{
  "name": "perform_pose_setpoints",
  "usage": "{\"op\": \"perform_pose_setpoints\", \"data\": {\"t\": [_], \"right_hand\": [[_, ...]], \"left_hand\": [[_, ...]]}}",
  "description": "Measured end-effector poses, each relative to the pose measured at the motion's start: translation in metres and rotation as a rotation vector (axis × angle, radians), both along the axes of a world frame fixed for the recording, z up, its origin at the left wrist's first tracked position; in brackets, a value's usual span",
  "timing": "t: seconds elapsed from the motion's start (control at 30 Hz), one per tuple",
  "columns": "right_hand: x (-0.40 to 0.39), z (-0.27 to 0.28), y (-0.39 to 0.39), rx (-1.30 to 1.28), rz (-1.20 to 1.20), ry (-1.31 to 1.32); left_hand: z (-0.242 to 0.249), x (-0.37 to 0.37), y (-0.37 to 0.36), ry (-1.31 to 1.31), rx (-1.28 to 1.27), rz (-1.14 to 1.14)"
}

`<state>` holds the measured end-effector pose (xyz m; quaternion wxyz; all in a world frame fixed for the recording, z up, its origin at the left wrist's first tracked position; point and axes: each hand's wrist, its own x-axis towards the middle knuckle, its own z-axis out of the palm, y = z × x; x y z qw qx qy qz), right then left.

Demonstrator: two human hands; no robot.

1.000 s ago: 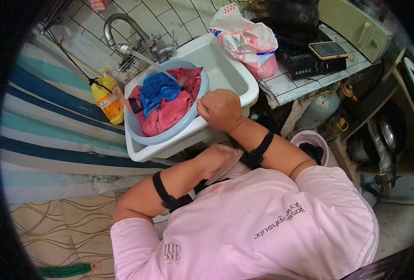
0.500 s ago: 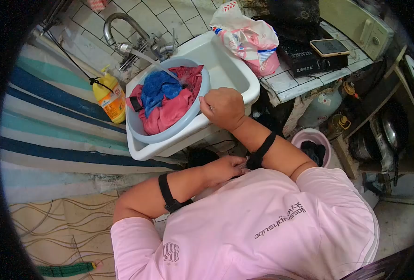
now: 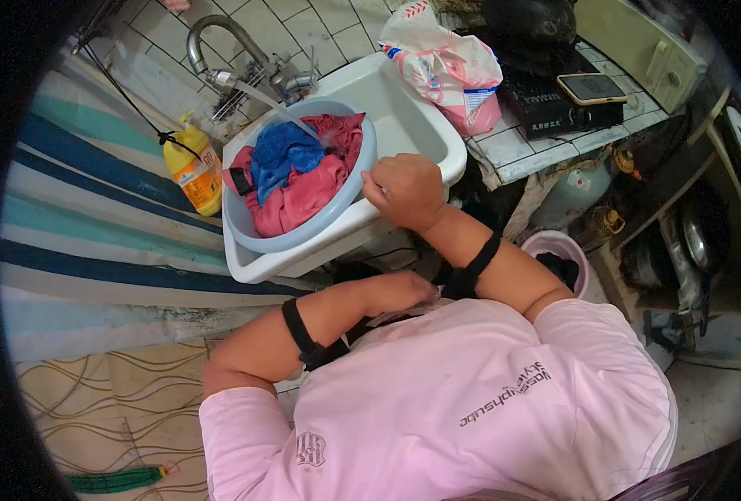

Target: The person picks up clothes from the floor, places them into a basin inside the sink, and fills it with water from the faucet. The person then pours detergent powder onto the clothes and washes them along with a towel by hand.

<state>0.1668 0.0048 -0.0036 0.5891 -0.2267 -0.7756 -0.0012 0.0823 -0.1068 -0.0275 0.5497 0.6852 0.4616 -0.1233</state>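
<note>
My right hand (image 3: 405,192) is closed in a fist beside the rim of a light blue basin (image 3: 368,163), and nothing shows in it. Low in front of my chest, close to the hem of the pink shirt (image 3: 471,376), is my left hand (image 3: 405,292); its fingertips are smeared, so I cannot see what they touch. The basin stands tilted in the white sink (image 3: 425,142). It holds red cloth (image 3: 304,200) and a blue cloth (image 3: 285,159). Water runs from the faucet (image 3: 229,77) onto the cloths.
A yellow bottle (image 3: 194,171) hangs by a cord left of the sink. To the right are a pink-and-white plastic bag (image 3: 450,71), a black cooktop (image 3: 546,108) and a phone (image 3: 592,88). A pink bucket (image 3: 583,267) with dark cloth stands below, near a gas cylinder (image 3: 575,196).
My left hand has shifted slightly and its fingers are now blurred against the shirt front. My right fist has turned a little and stays by the basin. The water keeps running.
</note>
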Motion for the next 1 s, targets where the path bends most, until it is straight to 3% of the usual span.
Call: {"op": "perform_pose_setpoints", "data": {"t": [0.03,0.1,0.2,0.27,0.33,0.43,0.47,0.53,0.67,0.8,0.87,0.93,0.97,1.0], "right_hand": [[0.004,0.001,0.001,0.009,0.025,-0.014],[0.014,0.001,0.005,-0.001,0.081,-0.042],[0.039,0.005,0.004,-0.048,0.228,-0.171],[0.056,0.000,-0.002,-0.084,0.322,-0.276],[0.071,-0.017,-0.009,-0.423,0.551,-0.589],[0.077,-0.060,-0.021,-0.964,0.831,-0.563],[0.079,-0.062,-0.018,-0.962,0.842,-0.574],[0.079,-0.062,-0.015,-1.571,0.953,-0.569],[0.077,-0.057,-0.017,-1.622,0.969,-0.700],[0.068,-0.072,-0.028,-1.644,1.121,-0.624],[0.063,-0.071,-0.027,-1.478,1.031,-0.879],[0.057,-0.060,-0.035,-1.588,1.057,-0.741],[0.055,-0.051,-0.037,-1.766,1.050,-0.492],[0.053,-0.045,-0.040,-1.925,1.028,-0.228]], "left_hand": [[0.001,0.000,0.001,-0.004,0.005,0.003],[0.002,0.001,0.004,0.004,-0.075,0.238],[-0.035,-0.022,0.015,-0.178,-0.051,0.182],[-0.017,-0.022,0.014,-0.164,-0.066,0.218],[-0.015,-0.026,0.018,-0.155,-0.081,0.255],[-0.037,-0.044,0.026,-0.292,-0.084,0.401],[-0.032,-0.045,0.025,-0.297,-0.082,0.415],[-0.021,-0.046,0.023,-0.177,0.022,0.350],[-0.017,-0.048,0.024,-0.164,0.006,0.404],[0.018,-0.041,0.029,-0.216,0.132,0.333],[0.041,-0.036,0.034,-0.240,0.127,0.365],[0.060,-0.029,0.041,-0.555,0.414,0.482],[0.072,-0.022,0.043,-0.556,0.415,0.482],[0.086,-0.013,0.046,-0.548,0.587,0.571]]}}
